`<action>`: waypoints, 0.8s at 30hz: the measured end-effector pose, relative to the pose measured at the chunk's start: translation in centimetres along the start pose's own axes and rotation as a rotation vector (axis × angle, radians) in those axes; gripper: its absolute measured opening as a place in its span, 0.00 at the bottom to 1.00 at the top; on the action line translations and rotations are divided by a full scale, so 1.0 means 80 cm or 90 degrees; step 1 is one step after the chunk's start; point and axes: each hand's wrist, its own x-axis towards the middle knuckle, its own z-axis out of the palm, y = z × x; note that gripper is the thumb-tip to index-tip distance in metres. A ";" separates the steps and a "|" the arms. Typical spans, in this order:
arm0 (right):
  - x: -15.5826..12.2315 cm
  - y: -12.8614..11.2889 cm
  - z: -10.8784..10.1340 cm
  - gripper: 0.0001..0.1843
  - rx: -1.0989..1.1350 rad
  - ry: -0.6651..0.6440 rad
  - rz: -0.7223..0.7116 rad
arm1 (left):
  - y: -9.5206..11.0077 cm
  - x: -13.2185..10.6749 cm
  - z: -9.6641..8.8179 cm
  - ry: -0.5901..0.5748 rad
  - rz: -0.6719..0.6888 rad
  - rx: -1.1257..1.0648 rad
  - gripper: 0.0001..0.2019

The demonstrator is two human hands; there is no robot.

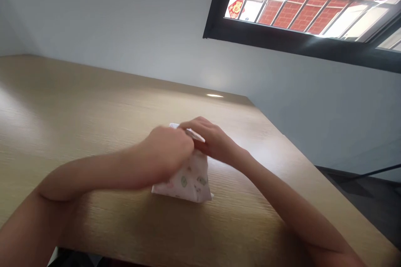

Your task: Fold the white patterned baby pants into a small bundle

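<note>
A small pale pink pouch (pixel 193 179) with a print of green and pink figures stands on the wooden table, its wide base toward me. Near its top, my left hand (pixel 171 150) is closed in a fist, blurred by motion and covering the pouch's left side. From the right, my right hand (pixel 213 137) pinches the upper edge, its fingers bent over the top and meeting the left hand. Between the hands a white flap (pixel 196 135) sticks out. The fingertips and whatever is inside the pouch are hidden.
The light wooden table (pixel 103 108) runs back to a pale wall (pixel 125 21). Its right edge slants down toward me, with dark floor (pixel 354 196) beyond. A dark-framed window (pixel 282 39) with bars is at the upper right.
</note>
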 end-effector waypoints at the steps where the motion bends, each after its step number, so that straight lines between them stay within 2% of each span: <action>1: 0.001 0.023 0.009 0.14 -0.021 -0.004 0.013 | -0.013 0.026 -0.004 -0.056 -0.053 0.008 0.08; 3: -0.003 0.058 0.023 0.20 -0.084 -0.015 0.040 | -0.040 0.074 0.000 -0.176 -0.139 0.007 0.08; 5: -0.009 0.078 0.031 0.21 -0.137 -0.029 0.053 | -0.068 0.110 0.014 -0.248 -0.168 -0.007 0.07; 7: -0.013 0.082 0.032 0.17 -0.143 -0.052 0.044 | -0.090 0.131 0.029 -0.292 -0.171 -0.026 0.10; 9: -0.013 0.074 0.030 0.14 -0.123 -0.091 0.041 | -0.104 0.139 0.038 -0.311 -0.168 -0.041 0.15; 11: -0.009 0.060 0.028 0.11 -0.107 -0.148 0.126 | -0.109 0.141 0.041 -0.307 -0.154 -0.053 0.20; 14: -0.005 0.041 0.031 0.16 -0.093 -0.242 0.399 | -0.109 0.142 0.043 -0.292 -0.116 -0.062 0.25; 16: -0.006 0.037 0.036 0.20 -0.063 -0.282 0.520 | -0.107 0.144 0.045 -0.284 -0.091 -0.058 0.24; 20: -0.010 0.044 0.044 0.16 -0.034 -0.265 0.557 | -0.097 0.143 0.048 -0.281 -0.077 -0.046 0.17; 22: -0.011 0.048 0.046 0.12 -0.082 -0.261 0.548 | -0.089 0.139 0.047 -0.244 -0.077 -0.029 0.17; 24: -0.011 0.050 0.047 0.11 -0.118 -0.269 0.530 | -0.083 0.137 0.047 -0.180 -0.063 -0.009 0.20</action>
